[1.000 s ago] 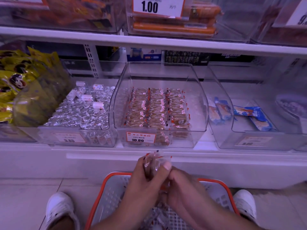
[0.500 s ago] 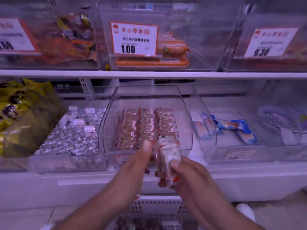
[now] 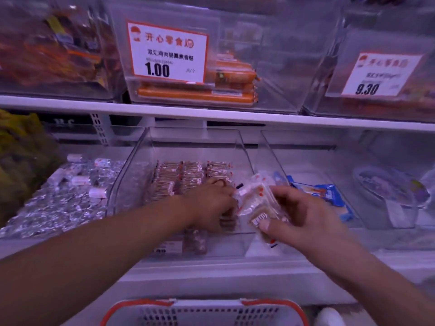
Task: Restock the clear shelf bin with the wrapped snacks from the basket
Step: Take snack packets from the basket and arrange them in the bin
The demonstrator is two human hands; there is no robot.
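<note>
**Over the bin's right wall, the stack waits beside the rows**

Above the front right corner of the clear bin (image 3: 131, 175), the right hand (image 3: 303, 212) pinches a fanned stack of wrapped snacks (image 3: 256, 203), thumb pressed on the near pack and fingers curled behind. The stack sits over the bin's right wall, partly above the gap to the next bin. Its packs lie with their long axes running roughly near to far, tilted a little leftward at the top, close to the line of the rows already laid.

The left hand (image 3: 211, 203) is inside the bin, palm down on the near end of the rows (image 3: 188, 177), fingers curled into the packs. Whether it grips one or only presses them flat cannot be told. It lies just left of the stack, touching or nearly touching it, and is the hand nearer the open spot.

By my reading, the coming move turns on that short leftward and downward step from stack to floor. Free room shows along the bin's right side and at its near end. The floor is smooth clear plastic and the wrappers look slick, so packs may slide out of line.

Below, the basket (image 3: 204, 309) rim shows at the frame's lower edge. Blue packs (image 3: 327, 194) lie in the bin to the right, foil pieces (image 3: 58, 203) in the one to the left.
</note>
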